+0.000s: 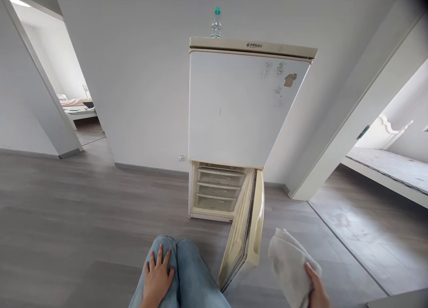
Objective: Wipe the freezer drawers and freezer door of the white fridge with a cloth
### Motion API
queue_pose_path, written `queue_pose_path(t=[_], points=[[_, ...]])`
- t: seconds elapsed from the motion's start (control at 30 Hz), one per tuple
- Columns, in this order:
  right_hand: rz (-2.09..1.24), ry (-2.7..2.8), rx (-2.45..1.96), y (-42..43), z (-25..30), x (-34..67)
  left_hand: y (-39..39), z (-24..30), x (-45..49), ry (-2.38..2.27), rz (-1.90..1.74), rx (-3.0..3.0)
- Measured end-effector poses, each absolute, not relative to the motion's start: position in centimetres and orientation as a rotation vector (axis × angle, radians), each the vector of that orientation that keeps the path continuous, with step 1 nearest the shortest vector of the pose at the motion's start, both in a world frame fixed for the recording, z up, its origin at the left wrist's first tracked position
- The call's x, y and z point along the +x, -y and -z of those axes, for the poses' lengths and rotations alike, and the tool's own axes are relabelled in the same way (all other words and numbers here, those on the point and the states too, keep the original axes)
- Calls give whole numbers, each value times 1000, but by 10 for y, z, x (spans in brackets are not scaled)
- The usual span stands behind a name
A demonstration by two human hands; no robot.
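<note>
Where the frame cuts off the wrist, a white cloth [289, 265] is gripped by the right hand [317, 290], whose fingers are closed on its lower edge; only part of that hand is seen. Just to its left, the open lower door [245, 236] of a fridge [240, 107] is seen edge-on, with three drawers [219, 190] shown behind it. A bottle [216, 22] is stood on top. Grey wood flooring [67, 219] and white walls are spread around. The left hand [157, 277] is laid flat, fingers spread, on a jeans-clad knee [174, 254].
</note>
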State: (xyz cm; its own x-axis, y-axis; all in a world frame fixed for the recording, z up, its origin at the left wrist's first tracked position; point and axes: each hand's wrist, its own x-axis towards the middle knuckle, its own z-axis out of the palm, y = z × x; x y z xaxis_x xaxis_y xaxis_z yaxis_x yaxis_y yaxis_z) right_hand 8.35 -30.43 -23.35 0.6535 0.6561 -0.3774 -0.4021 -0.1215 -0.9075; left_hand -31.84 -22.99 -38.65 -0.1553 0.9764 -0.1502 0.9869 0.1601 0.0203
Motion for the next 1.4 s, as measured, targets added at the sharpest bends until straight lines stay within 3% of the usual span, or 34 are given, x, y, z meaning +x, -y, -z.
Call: queue_pose_path(t=[0.17, 0.53, 0.77, 1.17, 1.4], points=[[-1193, 136, -1297, 282, 250, 30, 233, 399, -331, -2339, 107, 1957], [-1282, 264, -1252, 253, 261, -9, 241, 390, -348, -2327, 161, 1782], [-1003, 288, -1305, 236, 249, 3, 244, 390, -351, -2341, 155, 1764], [-740, 925, -1470, 190, 249, -32, 246, 397, -354, -2380, 140, 1745], [-855, 1025, -1333, 165, 262, -36, 245, 395, -359, -2348, 163, 1715]])
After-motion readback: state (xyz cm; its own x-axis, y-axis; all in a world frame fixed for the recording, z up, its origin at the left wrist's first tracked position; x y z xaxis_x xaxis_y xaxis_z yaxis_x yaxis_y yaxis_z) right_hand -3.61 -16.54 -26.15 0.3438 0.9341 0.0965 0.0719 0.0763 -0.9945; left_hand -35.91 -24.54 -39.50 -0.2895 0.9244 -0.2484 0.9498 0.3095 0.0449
